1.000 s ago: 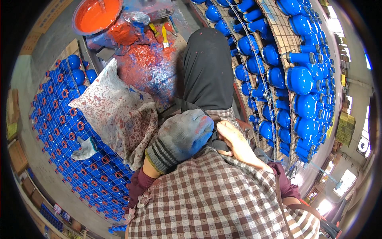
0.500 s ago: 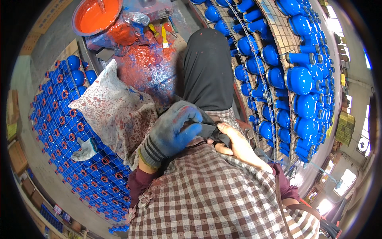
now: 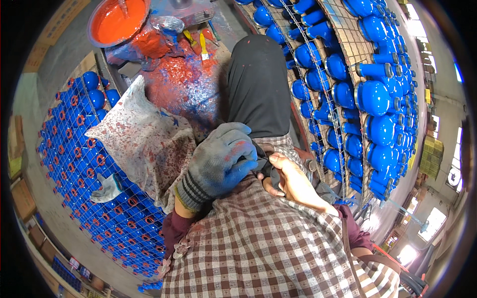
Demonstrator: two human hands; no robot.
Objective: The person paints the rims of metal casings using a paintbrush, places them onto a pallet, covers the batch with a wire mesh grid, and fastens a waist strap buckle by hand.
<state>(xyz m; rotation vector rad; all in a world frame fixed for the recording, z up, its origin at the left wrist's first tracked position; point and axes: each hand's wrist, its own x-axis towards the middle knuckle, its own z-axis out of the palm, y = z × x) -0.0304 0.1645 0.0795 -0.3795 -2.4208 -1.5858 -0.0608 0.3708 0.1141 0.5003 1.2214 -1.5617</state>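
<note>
My left hand [image 3: 217,161] wears a grey knit glove stained blue and red. Its fingers are curled closed against a piece of black cloth [image 3: 263,158] at my waist; the fingertips are partly hidden. Bare, my right hand [image 3: 297,183] pinches the same cloth from the other side between thumb and fingers. Beneath both hands is a brown-and-white checkered apron [image 3: 248,238]. My black-clad knee [image 3: 258,84] extends ahead of them. A loose grey glove [image 3: 107,188] lies at the left on wire mesh.
Red-orange paint fills a basin [image 3: 118,22] at upper left, near two yellow-handled brushes [image 3: 204,47]. A paint-speckled cloth [image 3: 144,134] hangs beside my left arm. Blue-coated parts stand on racks [image 3: 343,94] at right; more blue parts with red rings [image 3: 89,171] sit under mesh at left.
My left hand has turned and its fingers have closed in further. The dark strip that stretched between the hands no longer shows; my right hand stays on the cloth.
</note>
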